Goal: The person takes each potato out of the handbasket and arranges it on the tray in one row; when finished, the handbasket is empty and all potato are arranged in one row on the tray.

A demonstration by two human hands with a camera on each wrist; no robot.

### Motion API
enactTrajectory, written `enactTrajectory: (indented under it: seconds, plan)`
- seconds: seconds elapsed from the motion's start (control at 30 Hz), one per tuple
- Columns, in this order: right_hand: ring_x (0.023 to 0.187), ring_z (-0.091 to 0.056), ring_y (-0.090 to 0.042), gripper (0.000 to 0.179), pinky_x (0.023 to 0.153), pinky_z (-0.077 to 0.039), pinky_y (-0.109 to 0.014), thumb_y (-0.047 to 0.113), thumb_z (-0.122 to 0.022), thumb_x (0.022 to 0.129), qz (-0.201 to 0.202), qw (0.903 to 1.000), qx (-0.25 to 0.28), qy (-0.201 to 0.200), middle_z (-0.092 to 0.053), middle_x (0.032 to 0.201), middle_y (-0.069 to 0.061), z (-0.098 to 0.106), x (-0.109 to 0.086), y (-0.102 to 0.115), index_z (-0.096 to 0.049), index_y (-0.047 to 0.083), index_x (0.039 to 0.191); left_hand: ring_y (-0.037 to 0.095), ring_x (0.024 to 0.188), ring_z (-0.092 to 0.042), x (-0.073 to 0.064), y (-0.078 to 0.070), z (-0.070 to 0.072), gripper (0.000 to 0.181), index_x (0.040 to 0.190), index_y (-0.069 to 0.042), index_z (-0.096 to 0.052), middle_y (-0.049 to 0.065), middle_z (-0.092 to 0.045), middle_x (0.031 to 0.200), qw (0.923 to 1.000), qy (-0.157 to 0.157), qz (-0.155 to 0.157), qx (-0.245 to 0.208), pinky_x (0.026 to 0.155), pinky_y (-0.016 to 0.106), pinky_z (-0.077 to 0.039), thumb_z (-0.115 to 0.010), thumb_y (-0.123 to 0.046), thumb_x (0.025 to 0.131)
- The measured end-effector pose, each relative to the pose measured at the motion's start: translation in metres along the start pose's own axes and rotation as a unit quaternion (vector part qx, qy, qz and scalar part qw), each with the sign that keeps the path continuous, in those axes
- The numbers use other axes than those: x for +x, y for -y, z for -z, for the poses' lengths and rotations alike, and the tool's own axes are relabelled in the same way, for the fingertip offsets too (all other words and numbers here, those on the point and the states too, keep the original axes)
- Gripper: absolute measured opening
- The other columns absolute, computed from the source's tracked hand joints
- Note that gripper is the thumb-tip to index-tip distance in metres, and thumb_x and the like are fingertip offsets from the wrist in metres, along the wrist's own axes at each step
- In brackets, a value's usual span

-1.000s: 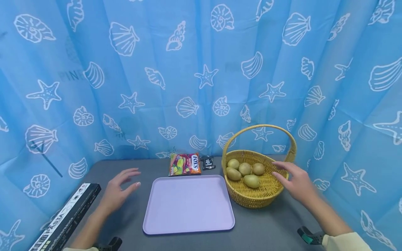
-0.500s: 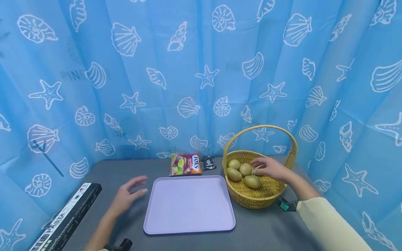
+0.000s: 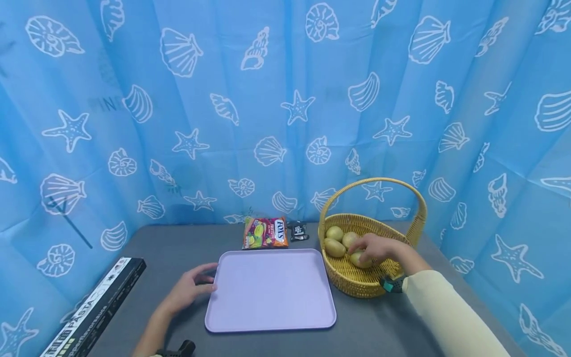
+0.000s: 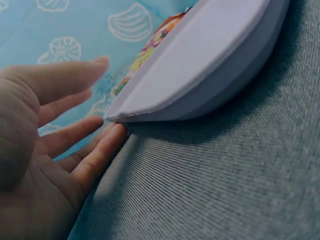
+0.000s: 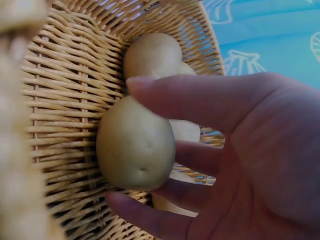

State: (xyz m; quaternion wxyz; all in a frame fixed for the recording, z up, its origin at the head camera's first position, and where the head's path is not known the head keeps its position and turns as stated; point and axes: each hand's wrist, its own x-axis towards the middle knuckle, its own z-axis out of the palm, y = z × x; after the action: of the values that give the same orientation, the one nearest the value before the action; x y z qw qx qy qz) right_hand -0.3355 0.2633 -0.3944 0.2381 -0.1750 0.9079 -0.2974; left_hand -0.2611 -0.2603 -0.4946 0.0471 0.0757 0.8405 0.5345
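In the head view, a lilac tray (image 3: 270, 292) lies on the grey table. My left hand (image 3: 189, 288) is at its left edge, fingers extended; the left wrist view has the fingertips right at the tray's rim (image 4: 165, 107) and the thumb raised. My right hand (image 3: 379, 247) reaches into a yellow wicker basket (image 3: 352, 288) holding several potatoes. Its thumb and fingers curl round the nearest potato (image 5: 135, 145), thumb over the top, fingers along the far side and beneath. Another potato (image 5: 154, 54) sits behind the thumb, others partly hidden by the hand.
The basket's tall handle (image 3: 372, 180) arches over the right forearm's side. Behind the tray lie a colourful Fox's candy bag (image 3: 266, 233) and a small black packet (image 3: 298, 231). A long black-and-white pasta box (image 3: 93, 307) is at the left. A blue shell-print curtain (image 3: 285, 109) hangs behind.
My right hand has moved from beside the basket into it, and round the nearest potato. My left hand has moved right, up to the tray's left edge.
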Motion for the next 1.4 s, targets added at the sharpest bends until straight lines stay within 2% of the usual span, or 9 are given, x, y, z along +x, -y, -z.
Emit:
enactTrajectory:
  seconds: [0.2,0.37,0.47,0.6,0.8,0.93,1.07,1.27,1.4]
  plan:
    - [0.09,-0.05,-0.027,0.051,0.062,-0.056,-0.036,-0.007,-0.069,0.067,-0.014,0.9953,-0.095,-0.013,-0.051,0.108,-0.018,-0.004,0.006,0.002,-0.069,0.011,0.114,0.025,0.106,-0.059,0.0,0.003,-0.002,0.066,0.141,-0.007,-0.05,0.01,-0.06,0.123,0.9992,0.008,0.031,0.025,0.087,0.045,-0.052,-0.077,-0.023,0.083]
    - [0.093,-0.047,-0.031,0.053,0.065,-0.056,-0.036,-0.009,-0.071,0.068,-0.046,0.9946,-0.093,-0.003,-0.042,0.113,-0.021,-0.005,0.005,0.006,-0.063,0.012,0.116,0.023,0.103,-0.06,0.0,0.002,-0.001,0.07,0.14,-0.004,-0.051,0.007,-0.063,0.114,0.9982,0.01,0.041,0.043,0.087,0.043,-0.052,-0.08,-0.021,0.079]
    - [0.094,-0.047,-0.03,0.05,0.068,-0.054,-0.037,-0.009,-0.072,0.071,-0.047,0.995,-0.088,0.001,-0.04,0.114,-0.02,-0.005,0.003,0.007,-0.061,0.012,0.116,0.023,0.102,-0.061,0.0,0.001,-0.001,0.07,0.139,-0.003,-0.052,0.006,-0.063,0.112,0.9979,0.006,0.041,0.05,0.087,0.043,-0.052,-0.081,-0.021,0.077]
    - [0.089,-0.05,-0.026,0.052,0.067,-0.051,-0.035,-0.003,-0.074,0.069,-0.01,0.9953,-0.093,-0.024,-0.048,0.109,-0.015,-0.003,0.003,0.003,-0.061,0.011,0.117,0.023,0.102,-0.062,0.0,0.0,0.0,0.07,0.138,-0.002,-0.052,0.006,-0.064,0.112,0.9978,0.009,0.034,0.056,0.088,0.043,-0.052,-0.081,-0.021,0.078]
    - [0.092,-0.058,-0.028,0.054,0.068,-0.051,-0.037,0.006,-0.077,0.072,0.066,0.9917,-0.043,-0.101,-0.055,0.12,-0.02,-0.001,-0.008,0.0,-0.058,0.005,0.123,0.023,0.103,-0.061,0.0,0.004,0.0,0.07,0.139,-0.003,-0.052,0.006,-0.063,0.113,0.9979,0.015,0.03,0.055,0.088,0.043,-0.052,-0.081,-0.022,0.078]
    - [0.09,-0.059,-0.025,0.054,0.069,-0.05,-0.036,0.011,-0.077,0.077,0.118,0.9797,-0.022,-0.16,-0.057,0.119,-0.02,-0.007,-0.024,0.004,-0.057,0.001,0.125,0.023,0.104,-0.061,-0.001,0.003,-0.001,0.07,0.139,-0.004,-0.052,0.006,-0.063,0.113,0.9976,0.014,0.036,0.057,0.089,0.044,-0.052,-0.081,-0.023,0.078]
    - [0.087,-0.061,-0.023,0.053,0.07,-0.052,-0.035,0.013,-0.077,0.081,0.153,0.9642,0.012,-0.216,-0.058,0.118,-0.019,-0.017,-0.038,0.011,-0.055,0.0,0.127,0.024,0.103,-0.061,-0.003,0.002,-0.002,0.07,0.138,-0.003,-0.053,0.006,-0.063,0.113,0.9975,0.008,0.039,0.059,0.089,0.044,-0.052,-0.081,-0.021,0.077]
    - [0.105,-0.06,-0.041,0.05,0.078,-0.055,-0.033,0.009,-0.073,0.086,0.203,0.935,0.099,-0.274,-0.052,0.13,-0.024,-0.039,-0.051,0.025,-0.054,0.0,0.132,0.025,0.104,-0.061,-0.003,0.001,-0.002,0.07,0.138,-0.002,-0.052,0.008,-0.063,0.114,0.9978,0.01,0.035,0.056,0.089,0.043,-0.052,-0.081,-0.02,0.078]
    - [0.112,-0.055,-0.049,0.049,0.079,-0.055,-0.032,0.006,-0.072,0.086,0.225,0.9198,0.145,-0.287,-0.051,0.132,-0.023,-0.05,-0.053,0.034,-0.055,0.001,0.131,0.024,0.103,-0.061,-0.003,0.001,-0.002,0.069,0.138,-0.002,-0.052,0.008,-0.063,0.114,0.9978,0.011,0.031,0.057,0.088,0.043,-0.052,-0.081,-0.02,0.078]
